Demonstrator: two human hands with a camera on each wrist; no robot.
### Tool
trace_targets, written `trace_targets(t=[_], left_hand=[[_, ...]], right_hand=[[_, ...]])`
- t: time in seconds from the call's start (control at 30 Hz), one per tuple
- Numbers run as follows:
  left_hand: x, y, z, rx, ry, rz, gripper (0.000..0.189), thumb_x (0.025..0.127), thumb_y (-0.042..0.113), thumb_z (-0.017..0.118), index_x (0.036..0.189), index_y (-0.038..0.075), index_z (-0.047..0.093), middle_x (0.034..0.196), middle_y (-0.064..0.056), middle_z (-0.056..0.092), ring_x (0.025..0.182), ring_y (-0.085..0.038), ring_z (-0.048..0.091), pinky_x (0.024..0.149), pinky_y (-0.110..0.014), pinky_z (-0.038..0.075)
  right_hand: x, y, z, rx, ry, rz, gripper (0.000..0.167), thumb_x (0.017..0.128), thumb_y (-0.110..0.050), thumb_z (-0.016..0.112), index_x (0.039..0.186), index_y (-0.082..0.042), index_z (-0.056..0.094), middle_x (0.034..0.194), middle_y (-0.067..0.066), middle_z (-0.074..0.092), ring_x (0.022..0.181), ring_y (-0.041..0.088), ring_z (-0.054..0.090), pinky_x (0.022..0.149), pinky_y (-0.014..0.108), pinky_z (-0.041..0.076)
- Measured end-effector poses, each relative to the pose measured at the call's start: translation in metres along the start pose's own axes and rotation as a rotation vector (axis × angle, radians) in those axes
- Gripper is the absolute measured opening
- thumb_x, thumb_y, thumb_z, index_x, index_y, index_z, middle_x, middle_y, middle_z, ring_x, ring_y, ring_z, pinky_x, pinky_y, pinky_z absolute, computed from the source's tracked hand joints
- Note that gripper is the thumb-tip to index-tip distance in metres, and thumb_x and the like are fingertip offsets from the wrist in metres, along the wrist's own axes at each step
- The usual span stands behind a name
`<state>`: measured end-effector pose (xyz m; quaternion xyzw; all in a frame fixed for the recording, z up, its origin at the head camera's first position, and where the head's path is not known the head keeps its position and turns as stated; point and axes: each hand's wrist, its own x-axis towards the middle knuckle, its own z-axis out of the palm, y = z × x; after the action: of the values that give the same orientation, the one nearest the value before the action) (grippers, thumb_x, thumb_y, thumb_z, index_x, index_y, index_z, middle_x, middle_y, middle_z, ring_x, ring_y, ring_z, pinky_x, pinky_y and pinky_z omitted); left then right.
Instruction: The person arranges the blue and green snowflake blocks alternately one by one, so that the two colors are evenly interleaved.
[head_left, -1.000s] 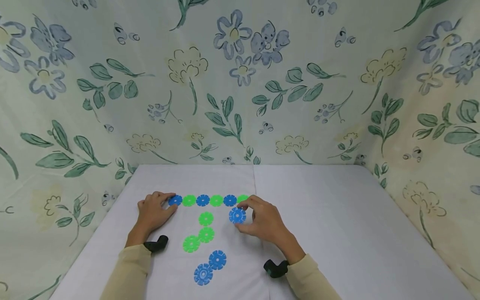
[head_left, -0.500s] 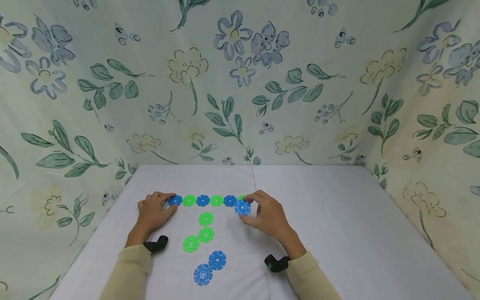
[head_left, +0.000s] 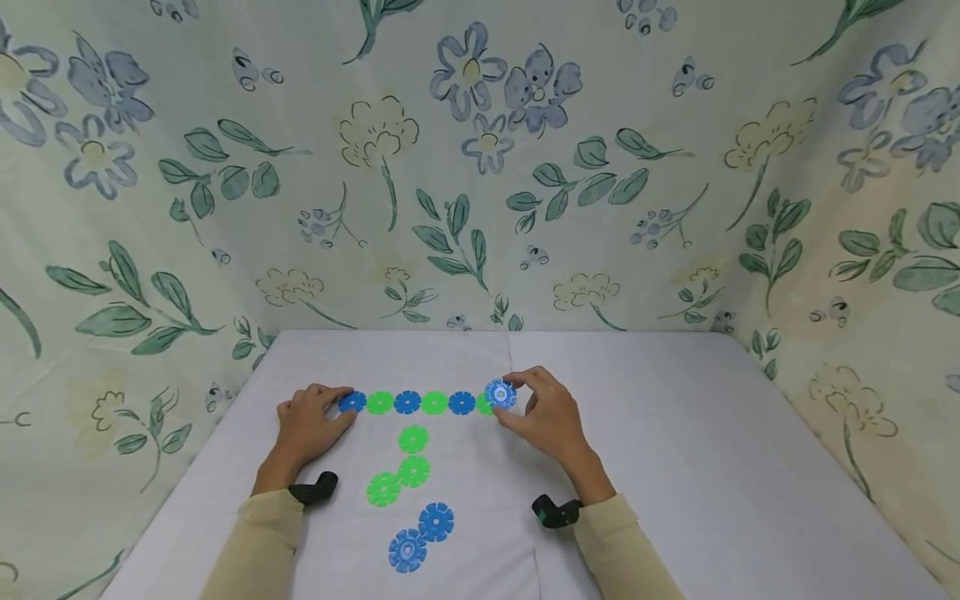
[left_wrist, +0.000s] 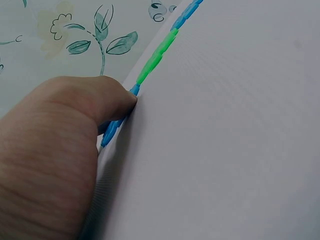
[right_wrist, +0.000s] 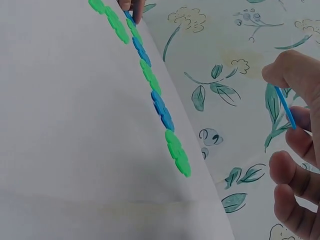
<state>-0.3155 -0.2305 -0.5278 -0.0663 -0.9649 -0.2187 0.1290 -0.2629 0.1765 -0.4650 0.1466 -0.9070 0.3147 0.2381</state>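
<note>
Desk (head_left: pixel 675 450), row of discs (head_left: pixel 434 402): right hand (head_left: pixel 551 417) had moved to the row's right end.
Open room lay rightward; the left edge was nearer the left hand (head_left: pixel 309 425), which pinched the left-end disc (head_left: pixel 352 402). Right thumb and finger pinched a raised blue disc (head_left: pixel 500 393), overlapping the end green disc (right_wrist: pixel 178 153) in head view; judged lined up, not yet laid.
</note>
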Motion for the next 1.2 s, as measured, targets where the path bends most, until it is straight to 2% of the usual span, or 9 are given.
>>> trace_targets(t=[0.27, 0.67, 0.83, 1.2], left_hand=[[-0.001, 0.000, 0.002, 0.002, -0.011, -0.002, 0.048, 0.090, 0.044, 0.067, 0.133, 0.021, 0.065, 0.123, -0.015, 0.060, 0.116, -0.039, 0.050, 0.093, -0.061, 0.025], [-0.004, 0.003, 0.004, 0.003, -0.013, -0.003, 0.048, 0.090, 0.045, 0.067, 0.133, 0.024, 0.065, 0.123, -0.015, 0.060, 0.115, -0.038, 0.050, 0.093, -0.061, 0.025], [-0.004, 0.005, 0.003, 0.010, -0.016, -0.009, 0.049, 0.090, 0.044, 0.067, 0.134, 0.024, 0.064, 0.125, -0.016, 0.059, 0.116, -0.038, 0.050, 0.094, -0.061, 0.025], [-0.002, 0.005, -0.002, 0.017, -0.014, -0.016, 0.048, 0.090, 0.043, 0.068, 0.133, 0.023, 0.064, 0.124, -0.016, 0.060, 0.116, -0.039, 0.050, 0.094, -0.061, 0.025]], right_hand=[[0.004, 0.010, -0.002, 0.006, 0.037, 0.000, 0.045, 0.075, -0.037, 0.086, 0.115, -0.021, 0.072, 0.106, -0.005, 0.067, 0.063, 0.006, 0.051, 0.055, 0.022, 0.045], [0.009, 0.019, 0.001, 0.052, 0.014, 0.067, 0.045, 0.078, -0.039, 0.085, 0.117, -0.022, 0.071, 0.107, -0.003, 0.066, 0.067, 0.011, 0.053, 0.059, 0.023, 0.046], [0.011, 0.026, 0.004, 0.039, 0.017, 0.079, 0.046, 0.077, -0.039, 0.085, 0.117, -0.022, 0.071, 0.107, -0.003, 0.067, 0.067, 0.010, 0.054, 0.059, 0.024, 0.046], [0.009, 0.037, 0.008, 0.047, 0.008, 0.180, 0.047, 0.078, -0.041, 0.083, 0.118, -0.020, 0.071, 0.107, 0.000, 0.068, 0.070, 0.013, 0.055, 0.062, 0.026, 0.047]])
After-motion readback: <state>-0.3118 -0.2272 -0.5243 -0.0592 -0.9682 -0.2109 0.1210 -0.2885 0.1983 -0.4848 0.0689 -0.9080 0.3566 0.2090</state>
